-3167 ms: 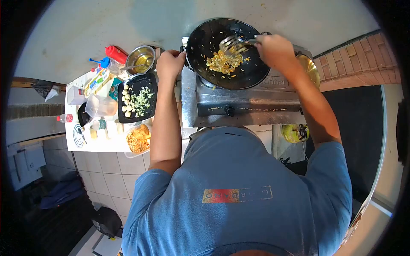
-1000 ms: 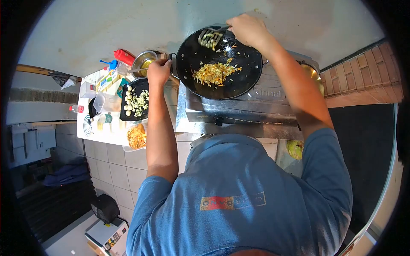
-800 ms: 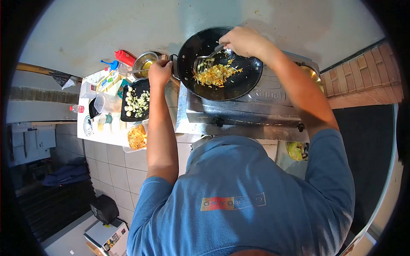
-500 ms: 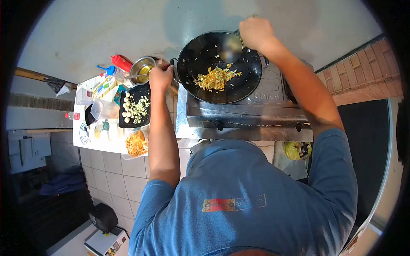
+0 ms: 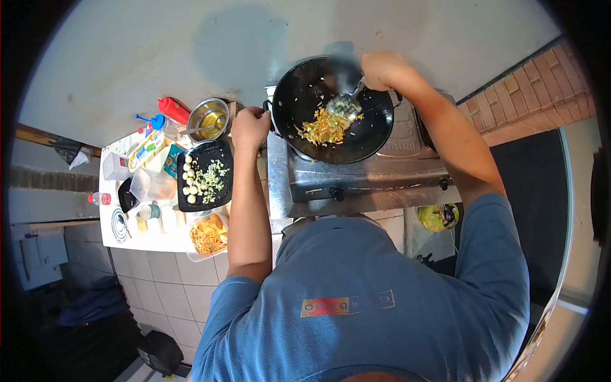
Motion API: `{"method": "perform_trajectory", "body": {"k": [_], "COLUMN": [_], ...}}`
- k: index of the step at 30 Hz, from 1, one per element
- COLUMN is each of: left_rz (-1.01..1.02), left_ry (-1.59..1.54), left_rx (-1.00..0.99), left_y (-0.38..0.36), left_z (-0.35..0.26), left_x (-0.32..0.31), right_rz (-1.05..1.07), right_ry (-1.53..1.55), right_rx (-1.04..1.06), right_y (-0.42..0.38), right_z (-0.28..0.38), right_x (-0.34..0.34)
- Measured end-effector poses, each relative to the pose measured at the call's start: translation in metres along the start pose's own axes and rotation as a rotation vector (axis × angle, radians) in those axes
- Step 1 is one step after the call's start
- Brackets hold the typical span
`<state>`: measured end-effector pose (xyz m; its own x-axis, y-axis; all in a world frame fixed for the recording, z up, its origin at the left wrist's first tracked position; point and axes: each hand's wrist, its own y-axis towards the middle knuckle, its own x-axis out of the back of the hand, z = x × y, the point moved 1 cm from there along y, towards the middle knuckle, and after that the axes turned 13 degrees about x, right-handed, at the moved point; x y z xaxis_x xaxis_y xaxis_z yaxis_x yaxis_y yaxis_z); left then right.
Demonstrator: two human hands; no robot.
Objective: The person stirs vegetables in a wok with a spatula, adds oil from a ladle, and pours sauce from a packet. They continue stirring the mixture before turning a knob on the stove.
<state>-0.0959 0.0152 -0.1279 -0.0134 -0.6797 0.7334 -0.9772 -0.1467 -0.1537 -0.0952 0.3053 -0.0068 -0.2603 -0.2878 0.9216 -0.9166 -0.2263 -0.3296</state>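
Note:
A black wok [image 5: 375, 137] sits on the steel gas stove [image 5: 305, 181]. Chopped yellow and orange food [image 5: 326, 128] lies in a heap at the wok's middle. My left hand [image 5: 250, 129] is closed round the wok's left loop handle. From the upper right, my right hand [image 5: 384, 70] grips a metal spatula [image 5: 345, 106], its head at the top edge of the heap. Bits of food cling to the spatula, and small scraps dot the wok's wall.
Left of the stove, a white table [image 5: 111, 219] holds a black tray [image 5: 219, 149] of chopped pale pieces, a steel bowl [image 5: 219, 109] of oil, a red bottle [image 5: 174, 110] and a plastic tub [image 5: 209, 237] of shredded orange food. A brick ledge [image 5: 528, 92] runs along the right.
My right hand has come down, bringing the spatula head from the blurred upper part of the wok to the food. The heap has changed shape; my left hand stays on the handle.

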Motion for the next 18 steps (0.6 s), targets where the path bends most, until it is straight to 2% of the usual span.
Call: {"method": "perform_trajectory", "body": {"k": [3, 5, 9, 11, 12, 14, 17, 18], "left_rz": [0.056, 0.065, 0.128, 0.126, 0.112, 0.132, 0.155, 0.167], "left_ry": [-0.018, -0.008, -0.045, -0.016, 0.009, -0.018, -0.060, -0.069], "left_rx": [0.004, 0.001, 0.000, 0.006, 0.011, 0.008, 0.015, 0.015], "left_y": [0.002, 0.004, 0.007, 0.006, 0.005, 0.004, 0.009, 0.010], "left_z": [0.000, 0.000, 0.001, -0.001, -0.001, -0.001, 0.003, 0.005], "left_x": [0.005, 0.006, 0.006, 0.007, 0.007, 0.008, 0.007, 0.006], "right_rz": [0.020, 0.063, 0.216, 0.156, 0.162, -0.197, -0.504, -0.498], "right_ry": [-0.004, -0.137, -0.081, 0.311, 0.312, 0.473, 0.239, 0.243], "right_rx": [-0.109, -0.161, -0.288, -0.120, -0.124, -0.060, -0.038, -0.033], "right_y": [-0.025, -0.043, -0.016, -0.012, -0.016, -0.022, -0.072, -0.084], "right_z": [0.015, 0.025, 0.012, 0.016, 0.015, 0.010, 0.051, 0.065], "right_x": [0.040, 0.064, 0.023, -0.007, -0.023, -0.042, -0.007, -0.002]}}
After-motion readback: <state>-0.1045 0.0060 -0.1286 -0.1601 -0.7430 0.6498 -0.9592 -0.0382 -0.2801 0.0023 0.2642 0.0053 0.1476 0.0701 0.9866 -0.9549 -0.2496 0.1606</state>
